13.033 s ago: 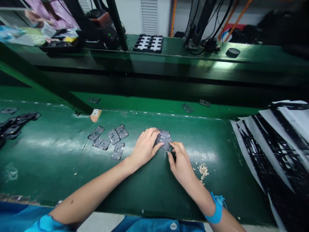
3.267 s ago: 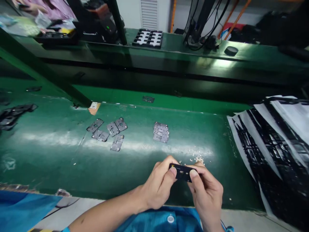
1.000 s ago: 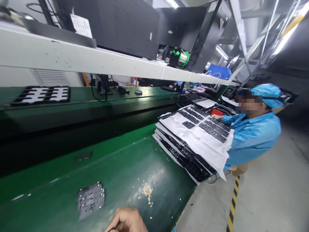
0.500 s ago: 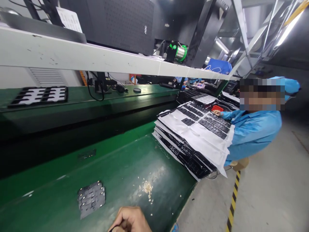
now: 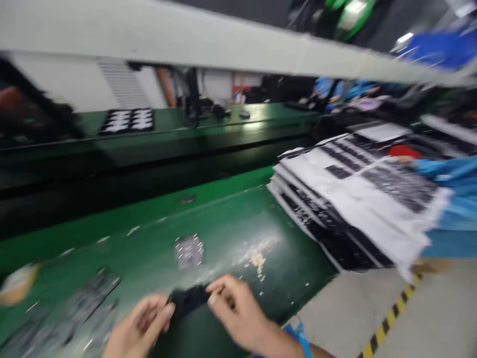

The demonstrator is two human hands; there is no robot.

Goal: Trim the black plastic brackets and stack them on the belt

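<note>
Both my hands hold a small flat black plastic part [image 5: 191, 301] above the green table, blurred by motion. The fingers of my left hand [image 5: 143, 323] pinch its left end. At its right end my right hand [image 5: 238, 308] is closed, thumb and forefinger together; a blue band circles that wrist. Just beyond the part lies a neat group of grey-black parts [image 5: 189, 252] with small metal contacts. Several similar loose parts [image 5: 84, 303] are strewn to the left of my left hand. Right of the group sits a small heap of pale bits [image 5: 258, 261].
A tall stack of black trays with white sheets [image 5: 357, 199] stands at the right, beside a co-worker's blue sleeve [image 5: 454, 174]. A white shelf beam [image 5: 186, 37] crosses above. On the back ledge lies a black-and-white tray [image 5: 127, 121]. One dark part [image 5: 187, 199] rests near the table's rear.
The view has swung left and down, bringing my left hand, the held black part and the loose parts at left into sight. My right hand now shows more fully.
</note>
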